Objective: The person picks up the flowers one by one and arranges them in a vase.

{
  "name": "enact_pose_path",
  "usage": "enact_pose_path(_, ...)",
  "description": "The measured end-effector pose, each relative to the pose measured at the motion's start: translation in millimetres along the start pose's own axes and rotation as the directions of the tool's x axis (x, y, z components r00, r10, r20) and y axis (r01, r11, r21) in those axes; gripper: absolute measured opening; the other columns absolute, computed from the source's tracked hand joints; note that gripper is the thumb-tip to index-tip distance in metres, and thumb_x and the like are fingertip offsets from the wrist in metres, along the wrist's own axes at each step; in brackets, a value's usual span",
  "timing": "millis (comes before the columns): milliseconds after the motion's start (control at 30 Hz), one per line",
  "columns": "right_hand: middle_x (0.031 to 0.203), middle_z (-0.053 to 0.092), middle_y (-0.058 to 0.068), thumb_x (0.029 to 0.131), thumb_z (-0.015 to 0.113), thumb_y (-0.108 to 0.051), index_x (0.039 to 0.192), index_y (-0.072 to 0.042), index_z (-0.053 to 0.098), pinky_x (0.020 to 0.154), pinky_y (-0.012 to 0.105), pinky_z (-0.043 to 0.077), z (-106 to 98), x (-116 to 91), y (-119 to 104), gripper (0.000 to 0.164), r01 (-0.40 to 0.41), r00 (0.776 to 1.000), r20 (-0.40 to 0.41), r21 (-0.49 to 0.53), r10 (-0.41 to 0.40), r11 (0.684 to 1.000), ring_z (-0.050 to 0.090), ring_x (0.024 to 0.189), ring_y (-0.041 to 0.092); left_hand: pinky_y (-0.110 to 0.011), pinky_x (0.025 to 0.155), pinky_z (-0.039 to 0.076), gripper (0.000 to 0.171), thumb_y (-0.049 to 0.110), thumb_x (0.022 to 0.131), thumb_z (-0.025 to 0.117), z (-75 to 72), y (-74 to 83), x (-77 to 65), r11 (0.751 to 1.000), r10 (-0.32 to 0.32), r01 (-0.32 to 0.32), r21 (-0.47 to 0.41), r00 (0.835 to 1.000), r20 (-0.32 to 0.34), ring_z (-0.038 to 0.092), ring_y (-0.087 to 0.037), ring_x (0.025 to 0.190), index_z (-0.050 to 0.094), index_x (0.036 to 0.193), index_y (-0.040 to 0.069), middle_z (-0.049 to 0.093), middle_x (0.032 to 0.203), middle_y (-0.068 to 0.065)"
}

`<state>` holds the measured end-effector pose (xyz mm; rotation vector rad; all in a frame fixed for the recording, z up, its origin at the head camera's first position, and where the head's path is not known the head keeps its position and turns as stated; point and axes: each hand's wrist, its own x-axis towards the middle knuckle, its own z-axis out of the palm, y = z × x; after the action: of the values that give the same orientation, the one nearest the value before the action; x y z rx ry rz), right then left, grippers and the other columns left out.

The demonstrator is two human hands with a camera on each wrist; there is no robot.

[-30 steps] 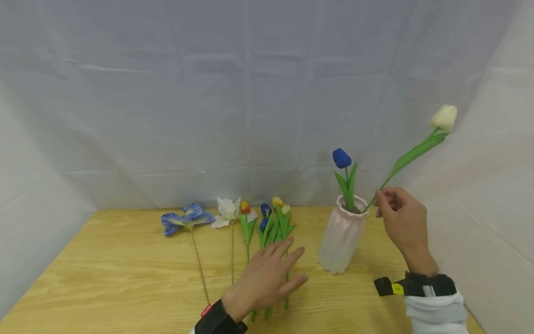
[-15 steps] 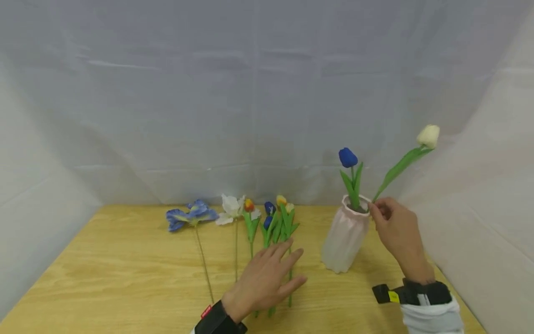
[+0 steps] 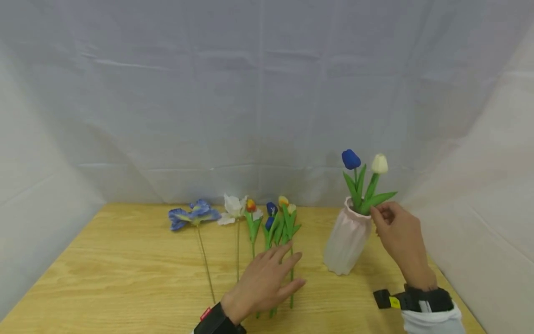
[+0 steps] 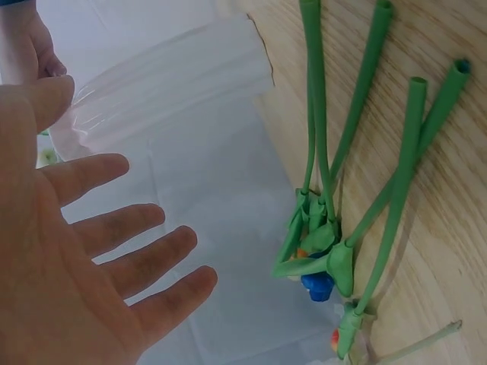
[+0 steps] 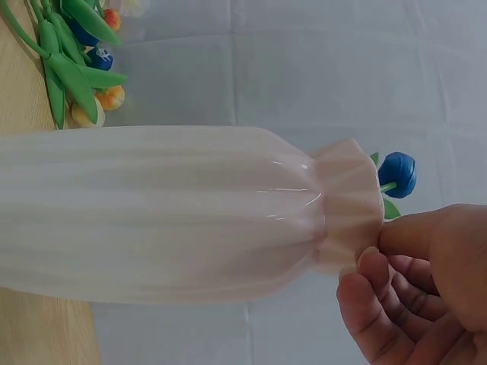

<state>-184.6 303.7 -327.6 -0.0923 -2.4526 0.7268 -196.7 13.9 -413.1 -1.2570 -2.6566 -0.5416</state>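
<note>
A white tulip (image 3: 379, 164) now stands beside a blue tulip (image 3: 351, 159) in the pale pink-and-white vase (image 3: 348, 243). The thumb and index finger of my right hand (image 3: 398, 234) pinch the vase's ruffled rim, right by the white tulip's low leaf. In the right wrist view the index fingertip lies outside the rim (image 5: 348, 201), with the thumb at its edge. My left hand (image 3: 263, 283) has its fingers spread and holds nothing; in the head view it overlaps the stems of several tulips (image 3: 278, 229) lying on the table.
Left of the tulips lie a white flower (image 3: 233, 207) and a blue-violet flower (image 3: 193, 214) with long thin stems. An orange-red tulip (image 3: 251, 206) lies next to the white one. Grey-white cloth (image 3: 208, 102) hangs behind the wooden table (image 3: 125, 269).
The white tulip has gone down into the vase and swung from a rightward tilt to nearly upright. My right hand has moved from its stem to the rim; my left hand stays about in place.
</note>
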Motion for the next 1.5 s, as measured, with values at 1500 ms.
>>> enact_pose_path(1500, 0.078, 0.061, -0.011, 0.096, 0.061, -0.031, 0.095, -0.018, 0.067, 0.060, 0.025, 0.049, 120, -66, -4, 0.014, 0.008, 0.908, 0.412, 0.151, -0.070, 0.989, 0.055, 0.066, 0.004, -0.050, 0.096, 0.044, 0.053, 0.047, 0.099, 0.046, 1.6, -41.7, -48.3, 0.983, -0.184, 0.184, 0.013, 0.983, 0.027, 0.047, -0.032, 0.124, 0.052, 0.138, 0.013, 0.045, 0.141, -0.017)
